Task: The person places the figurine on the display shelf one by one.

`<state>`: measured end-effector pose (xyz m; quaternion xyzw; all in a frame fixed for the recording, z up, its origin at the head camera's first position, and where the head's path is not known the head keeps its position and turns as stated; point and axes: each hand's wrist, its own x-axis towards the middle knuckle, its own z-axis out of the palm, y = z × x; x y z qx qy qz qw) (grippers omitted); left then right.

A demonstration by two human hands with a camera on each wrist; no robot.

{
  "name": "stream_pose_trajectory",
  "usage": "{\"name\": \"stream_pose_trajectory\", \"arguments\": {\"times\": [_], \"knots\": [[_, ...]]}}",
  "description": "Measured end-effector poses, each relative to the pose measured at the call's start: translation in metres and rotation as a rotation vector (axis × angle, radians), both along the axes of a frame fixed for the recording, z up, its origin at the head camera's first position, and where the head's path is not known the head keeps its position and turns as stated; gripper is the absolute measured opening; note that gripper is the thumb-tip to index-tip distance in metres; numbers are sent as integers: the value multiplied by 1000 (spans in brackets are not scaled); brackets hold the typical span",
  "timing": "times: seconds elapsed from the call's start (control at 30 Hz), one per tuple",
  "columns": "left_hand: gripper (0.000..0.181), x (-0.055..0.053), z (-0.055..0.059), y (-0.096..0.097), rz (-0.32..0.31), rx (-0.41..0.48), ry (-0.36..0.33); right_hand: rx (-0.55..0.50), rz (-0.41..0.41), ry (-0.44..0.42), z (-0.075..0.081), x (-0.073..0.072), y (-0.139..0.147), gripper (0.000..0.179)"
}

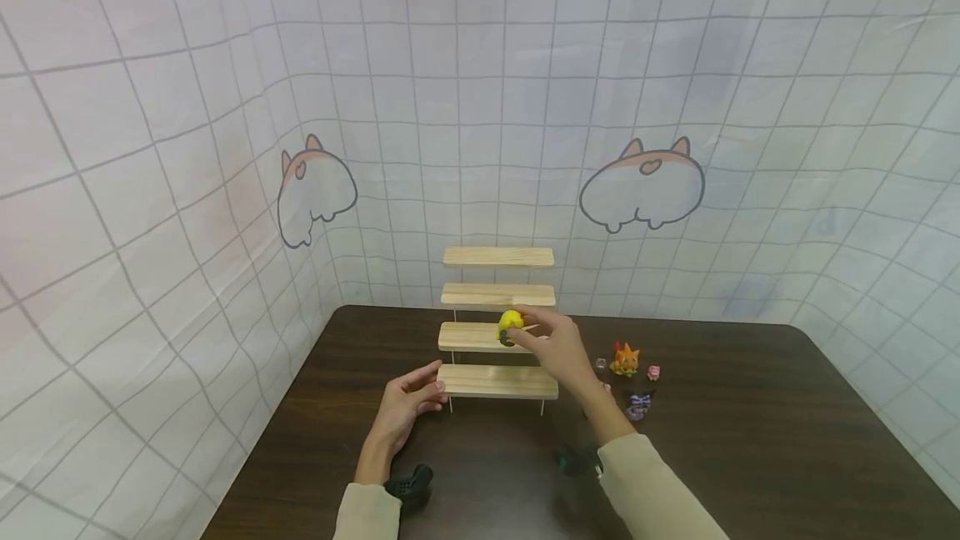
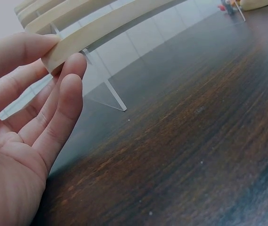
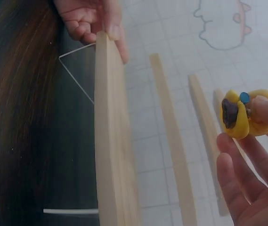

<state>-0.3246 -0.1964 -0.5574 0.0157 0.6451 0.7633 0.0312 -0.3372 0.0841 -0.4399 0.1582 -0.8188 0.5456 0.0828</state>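
A tiered display stand with wooden boards (image 1: 497,381) and clear supports (image 2: 116,96) stands on the table. My left hand (image 1: 403,405) pinches the left end of its lowest board, thumb on top and fingers below, as the left wrist view shows. Between the thumb and fingers of my right hand (image 1: 558,350) is a small yellow figurine (image 3: 239,115) with a dark purple part and a blue bead-like spot. In the head view the yellow figurine (image 1: 512,323) overlaps the second board from the bottom.
Right of the stand lie an orange figurine (image 1: 625,359), a pink one (image 1: 654,372), a purple-and-black one (image 1: 639,405) and a small clear piece (image 1: 601,363). The dark wooden table (image 1: 750,423) backs onto a grid-patterned curtain (image 1: 495,148).
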Motion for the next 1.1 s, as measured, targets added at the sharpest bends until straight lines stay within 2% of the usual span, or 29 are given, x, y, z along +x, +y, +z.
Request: {"name": "stream_pose_trajectory", "arguments": {"times": [0.37,0.7,1.1], "knots": [[54,-1,-1,-1,8,-5,-2,-15,19,56,0,-18,-29,43],[54,0,-1,1,6,4,-8,8,27,24,-7,-28,-49,40],[54,0,0,-1,-2,0,-8,41,18,41,-14,-37,-68,39]]}}
